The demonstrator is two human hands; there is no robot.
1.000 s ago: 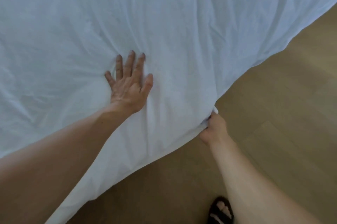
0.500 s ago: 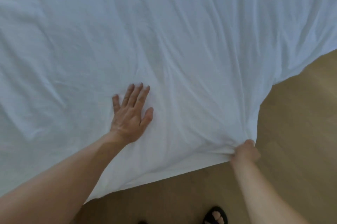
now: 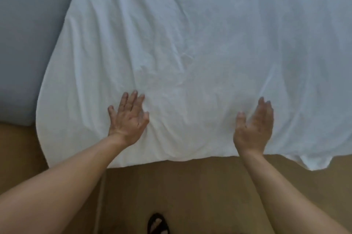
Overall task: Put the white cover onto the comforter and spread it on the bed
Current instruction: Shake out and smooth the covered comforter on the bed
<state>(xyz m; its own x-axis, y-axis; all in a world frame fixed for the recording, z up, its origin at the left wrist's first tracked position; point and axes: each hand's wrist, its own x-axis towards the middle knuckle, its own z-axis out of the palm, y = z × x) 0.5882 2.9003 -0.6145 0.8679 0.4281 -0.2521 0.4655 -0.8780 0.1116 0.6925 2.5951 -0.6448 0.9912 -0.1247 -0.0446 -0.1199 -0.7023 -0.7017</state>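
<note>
The white covered comforter (image 3: pixel 190 43) lies spread over the bed and fills most of the view, with soft wrinkles near its front edge. Its near edge hangs over the bedside just above the floor. My left hand (image 3: pixel 128 117) lies flat on the cover near that edge, fingers straight and spread. My right hand (image 3: pixel 255 127) is open with fingers straight, resting edge-on against the cover to the right. Neither hand holds any fabric. A small fold of the cover (image 3: pixel 312 161) droops at the front right.
A light blue bed surface (image 3: pixel 26 43) shows uncovered at the left, beside the comforter's rounded corner. Wooden floor (image 3: pixel 190 186) runs along the bottom. My foot in a black sandal (image 3: pixel 158 224) stands close to the bed.
My right hand let go of the cover's edge and now lies open on top. The view shifted left, showing the comforter's left corner and the blue bed surface.
</note>
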